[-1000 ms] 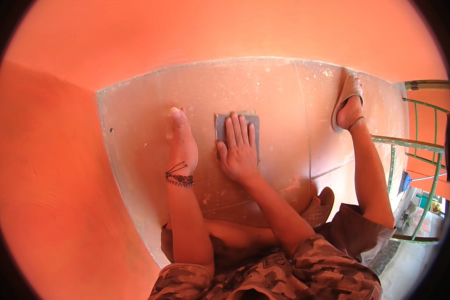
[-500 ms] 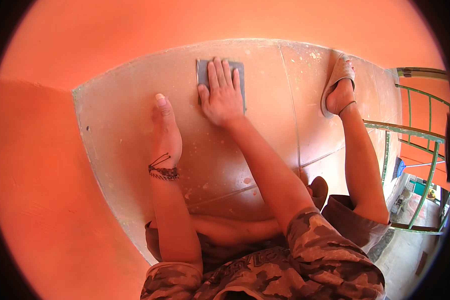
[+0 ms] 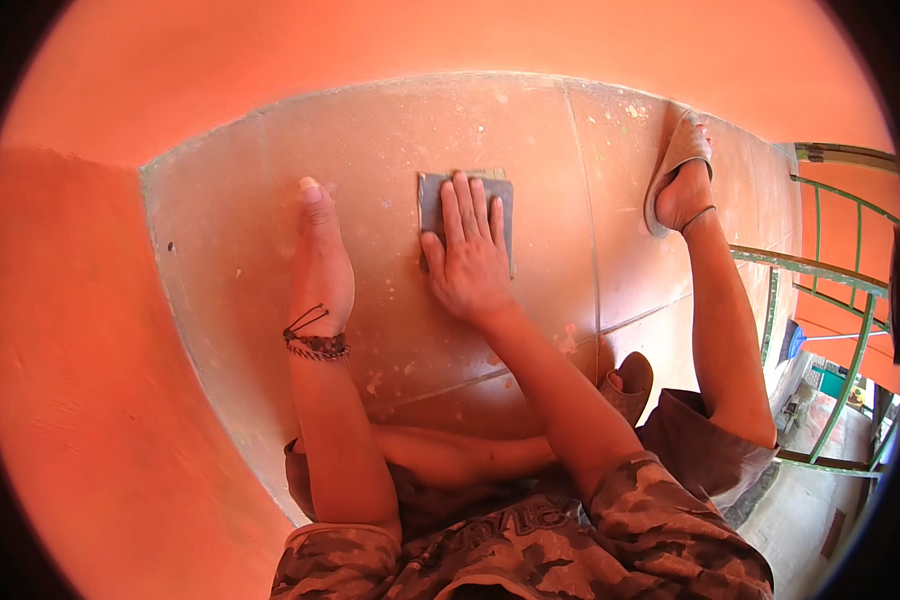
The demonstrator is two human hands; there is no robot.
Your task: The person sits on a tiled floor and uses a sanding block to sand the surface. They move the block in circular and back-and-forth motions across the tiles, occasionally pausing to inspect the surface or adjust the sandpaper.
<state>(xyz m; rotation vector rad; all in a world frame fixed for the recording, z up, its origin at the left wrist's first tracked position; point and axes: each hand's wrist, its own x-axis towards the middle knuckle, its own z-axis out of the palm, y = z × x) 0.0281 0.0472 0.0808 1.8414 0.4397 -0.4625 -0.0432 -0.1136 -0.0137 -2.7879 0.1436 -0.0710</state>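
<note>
Pressing grey sanding sheet (image 3: 467, 215) flat under right hand (image 3: 467, 262), fingers spread, long axis 12-6; left hand (image 3: 320, 262) at 9 o'clock, empty, braced on floor (image 3: 230, 250).

The sanding sheet (image 3: 467, 215) lies flat on the tiled floor (image 3: 530, 140), and everything else is placed from it. The right hand (image 3: 470, 262) lies on the sheet, fingers spread across it. The left hand (image 3: 322, 265) rests on the floor to the sheet's left, apart from it, with a cord bracelet (image 3: 315, 342) at the wrist nearer the person. To the sheet's right, beyond a floor joint, stands a foot in a sandal (image 3: 678, 172). Farther right runs a metal railing (image 3: 820, 280). A wall (image 3: 90, 380) rises to the sheet's left and behind it.
</note>
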